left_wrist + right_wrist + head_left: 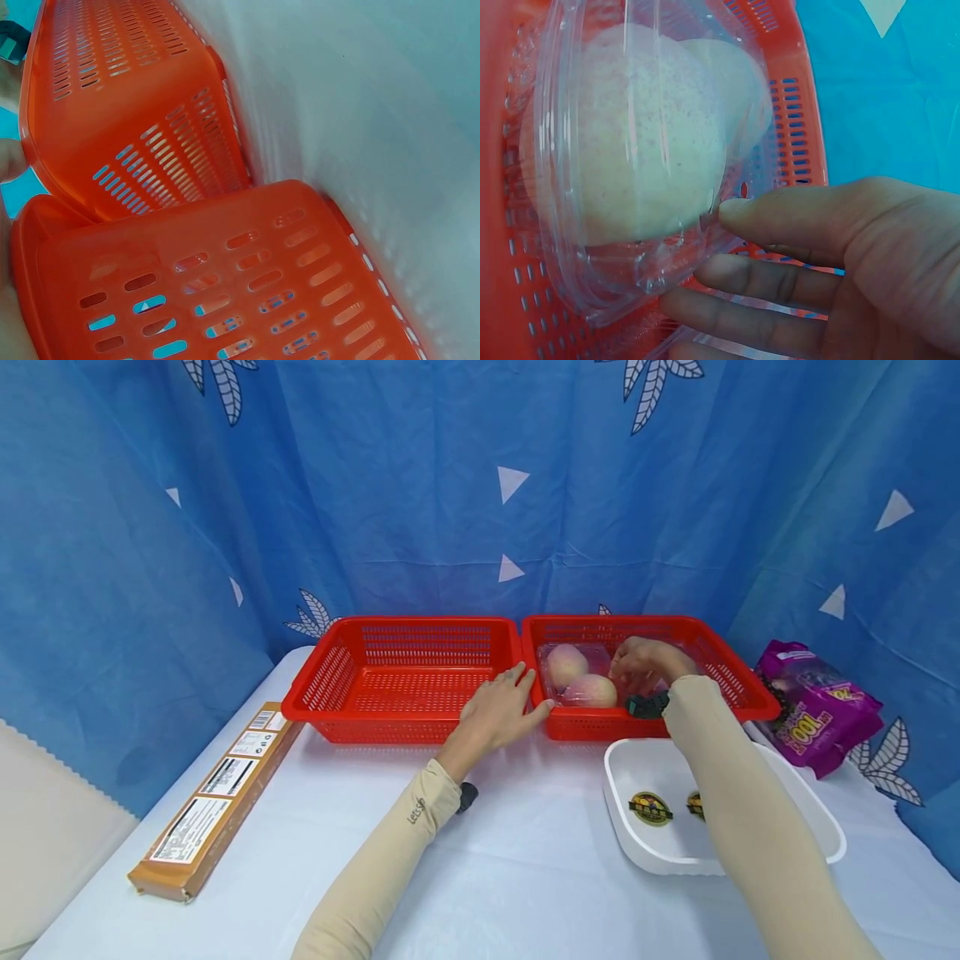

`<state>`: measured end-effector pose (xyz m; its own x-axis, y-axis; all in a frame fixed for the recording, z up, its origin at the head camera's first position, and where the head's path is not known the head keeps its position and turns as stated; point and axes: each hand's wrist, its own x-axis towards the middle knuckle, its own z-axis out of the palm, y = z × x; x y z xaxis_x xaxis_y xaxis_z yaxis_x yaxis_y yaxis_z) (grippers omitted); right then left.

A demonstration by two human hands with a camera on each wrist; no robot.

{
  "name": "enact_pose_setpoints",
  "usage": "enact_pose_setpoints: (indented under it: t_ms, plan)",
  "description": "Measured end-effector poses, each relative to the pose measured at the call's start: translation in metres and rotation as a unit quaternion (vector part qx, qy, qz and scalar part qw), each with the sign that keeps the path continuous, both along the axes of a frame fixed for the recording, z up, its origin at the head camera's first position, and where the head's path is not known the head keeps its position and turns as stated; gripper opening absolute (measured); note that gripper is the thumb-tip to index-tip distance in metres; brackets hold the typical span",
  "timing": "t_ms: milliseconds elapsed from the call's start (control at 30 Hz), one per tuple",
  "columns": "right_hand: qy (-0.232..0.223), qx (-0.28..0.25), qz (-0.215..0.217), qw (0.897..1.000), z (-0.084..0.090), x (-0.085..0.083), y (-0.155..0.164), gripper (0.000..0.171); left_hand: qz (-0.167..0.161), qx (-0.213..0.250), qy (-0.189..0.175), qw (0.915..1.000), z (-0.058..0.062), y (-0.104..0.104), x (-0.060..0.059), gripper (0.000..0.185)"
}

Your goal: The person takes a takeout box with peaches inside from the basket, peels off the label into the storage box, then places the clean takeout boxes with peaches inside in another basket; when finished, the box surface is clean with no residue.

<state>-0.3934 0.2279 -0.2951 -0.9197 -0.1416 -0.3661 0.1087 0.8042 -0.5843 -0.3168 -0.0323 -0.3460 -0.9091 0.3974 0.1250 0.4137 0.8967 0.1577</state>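
Note:
In the head view, my right hand reaches into the right red basket. A clear plastic clamshell box holding peaches lies in that basket. My right thumb and fingers are spread beside the box's edge, with a gap between them; whether a fingertip touches the plastic I cannot tell. Two peaches show to the left of this hand in the head view. My left hand lies with extended fingers over the adjoining rims of the right basket and the left red basket. Only bits of its fingers appear in the left wrist view.
A white tub with round labels stands in front of the right basket, under my right forearm. Far right lies a purple snack bag. A long brown box lies at the left. Blue curtain hangs behind the baskets.

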Motion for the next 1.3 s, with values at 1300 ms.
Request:
enact_pose_setpoints:
  t_ms: [1300]
  plan:
    - [0.131,0.139,0.193,0.963,0.017,0.036,-0.017,0.037,-0.103,0.111,0.183,0.9715,-0.004,-0.024,0.014,0.029]
